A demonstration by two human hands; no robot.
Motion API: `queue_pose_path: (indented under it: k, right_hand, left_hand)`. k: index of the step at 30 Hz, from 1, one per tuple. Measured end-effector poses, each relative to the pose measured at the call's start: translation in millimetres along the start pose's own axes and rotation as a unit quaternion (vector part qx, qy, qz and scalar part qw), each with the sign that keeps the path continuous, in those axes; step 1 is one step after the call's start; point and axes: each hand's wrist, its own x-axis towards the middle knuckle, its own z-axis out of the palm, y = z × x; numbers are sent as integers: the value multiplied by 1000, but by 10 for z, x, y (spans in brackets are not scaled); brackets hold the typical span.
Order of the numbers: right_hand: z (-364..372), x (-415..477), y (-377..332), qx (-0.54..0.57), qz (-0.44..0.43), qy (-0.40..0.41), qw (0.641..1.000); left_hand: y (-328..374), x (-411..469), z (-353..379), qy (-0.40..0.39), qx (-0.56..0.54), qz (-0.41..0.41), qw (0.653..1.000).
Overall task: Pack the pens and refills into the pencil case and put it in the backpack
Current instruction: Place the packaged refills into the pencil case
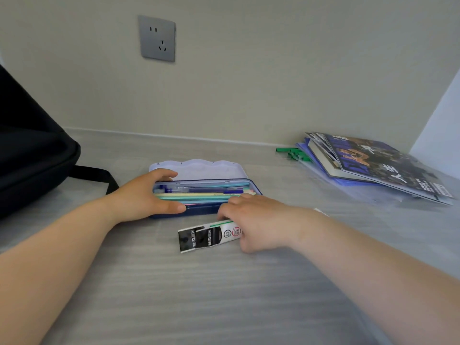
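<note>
Packing is under way: the pencil case (204, 192) lies open on the worktop (199, 295), pens already inside, while the refill pack (209, 236) sits just in front of it. The left hand (146, 195) steadies the case's left end, fingers curled over its rim. The right hand (258, 224) covers the pack's right end, fingers seemingly closing on it. The pack's long axis runs left-right, tilted slightly, roughly parallel to the case. Next, I judge, it must be lifted into the case, then the lid shut before the backpack (32, 158), at the left.
</note>
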Motion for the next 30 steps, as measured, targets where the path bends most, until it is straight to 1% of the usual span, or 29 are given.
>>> queue_pose_path:
  k: [4, 9, 12, 15, 17, 20, 22, 25, 27, 30]
  right_hand:
    - [13, 91, 33, 18, 22, -15, 999]
    - [33, 102, 107, 16, 14, 23, 1000]
    - [-93, 92, 154, 36, 27, 80, 996]
    - [-214, 200, 165, 22, 36, 184, 982]
    - [-217, 344, 147, 18, 41, 213, 976]
    - [-96, 632, 117, -6, 39, 191, 981]
    - [-18, 782, 91, 5, 49, 166, 985]
    - [22, 890, 57, 97, 59, 159, 981]
    - [37, 911, 38, 154, 44, 149, 976]
    - [54, 877, 6, 208, 20, 130, 969]
  left_hand:
    - [-16, 9, 5, -5, -7, -3, 1000]
    - [-47, 23, -28, -11, -47, 1, 999]
    - [-32, 26, -38, 4, -95, -8, 995]
    - [-8, 35, -51, 22, -162, -28, 986]
    - [-7, 56, -60, 31, -186, -30, 982]
    - [-24, 85, -63, 42, -220, -22, 974]
    - [-34, 105, -66, 52, -242, -27, 969]
    - [-49, 105, -44, 56, -202, -15, 978]
    - [-39, 99, -23, 54, -175, 6, 983]
    - [-24, 98, 0, 36, -158, 13, 987]
